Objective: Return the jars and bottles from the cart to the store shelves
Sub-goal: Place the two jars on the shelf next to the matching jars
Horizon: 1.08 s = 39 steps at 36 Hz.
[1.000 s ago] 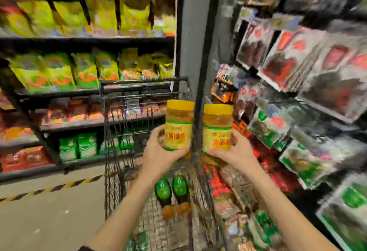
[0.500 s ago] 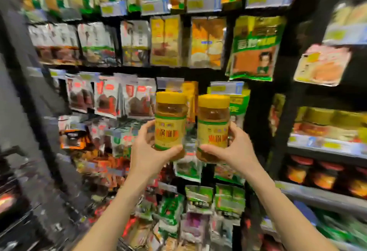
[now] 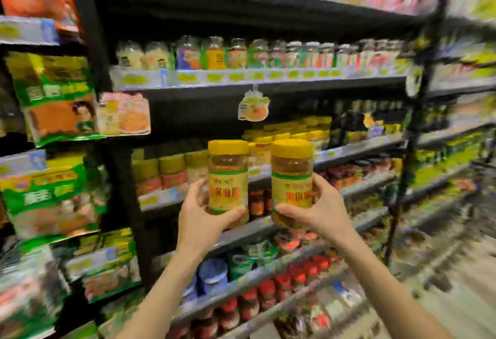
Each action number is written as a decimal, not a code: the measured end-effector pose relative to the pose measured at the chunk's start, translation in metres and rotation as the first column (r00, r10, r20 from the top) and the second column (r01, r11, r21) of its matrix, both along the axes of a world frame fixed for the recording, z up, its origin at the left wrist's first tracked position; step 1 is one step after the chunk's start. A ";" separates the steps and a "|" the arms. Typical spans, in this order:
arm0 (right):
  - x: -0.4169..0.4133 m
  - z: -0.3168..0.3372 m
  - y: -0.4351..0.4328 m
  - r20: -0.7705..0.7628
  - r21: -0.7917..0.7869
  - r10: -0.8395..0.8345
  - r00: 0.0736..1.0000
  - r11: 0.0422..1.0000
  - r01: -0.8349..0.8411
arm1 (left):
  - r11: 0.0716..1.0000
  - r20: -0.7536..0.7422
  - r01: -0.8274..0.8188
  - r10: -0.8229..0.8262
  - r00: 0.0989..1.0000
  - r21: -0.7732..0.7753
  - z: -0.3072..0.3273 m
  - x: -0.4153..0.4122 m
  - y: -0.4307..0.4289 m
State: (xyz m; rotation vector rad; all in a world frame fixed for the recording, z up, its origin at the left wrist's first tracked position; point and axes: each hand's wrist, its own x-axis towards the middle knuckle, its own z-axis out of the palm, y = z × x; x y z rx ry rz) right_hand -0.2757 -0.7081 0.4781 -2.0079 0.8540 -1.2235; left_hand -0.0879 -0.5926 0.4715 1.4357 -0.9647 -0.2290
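I hold two matching jars upright at chest height, each with a yellow lid, brown contents and a yellow label. My left hand grips the left jar around its lower half. My right hand grips the right jar the same way. Both jars are in front of a black store shelf that carries a row of similar yellow-lidded jars just behind and above them. The cart is out of view.
The black shelf unit holds bottles on the upper level and red-lidded jars lower down. Hanging green and orange packets fill the rack at left. The aisle floor shows at lower right. The picture is blurred.
The view has swung right from the cart and the hanging packets to the jar shelves. Both hands keep the two jars held up side by side.
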 end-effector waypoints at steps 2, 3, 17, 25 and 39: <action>-0.033 0.001 -0.025 -0.004 -0.007 -0.046 0.999 0.999 0.046 | 0.998 -0.028 0.057 -0.058 0.998 -0.013 0.001 -0.029 -0.036; -0.049 0.000 -0.038 -0.008 -0.006 -0.074 0.997 0.997 0.074 | 0.996 -0.032 0.087 -0.088 0.996 -0.022 0.001 -0.042 -0.054; -0.206 0.007 -0.182 0.052 -0.025 -0.211 0.976 0.977 0.212 | 0.969 -0.016 0.244 -0.245 0.969 -0.041 0.007 -0.192 -0.233; -0.218 0.006 -0.256 0.092 -0.012 -0.199 0.976 0.979 0.201 | 0.972 0.008 0.234 -0.234 0.972 -0.034 0.012 -0.210 -0.309; -0.191 0.010 -0.404 0.067 -0.038 -0.083 0.994 0.996 0.086 | 0.994 0.068 0.099 -0.096 0.993 -0.053 0.008 -0.193 -0.458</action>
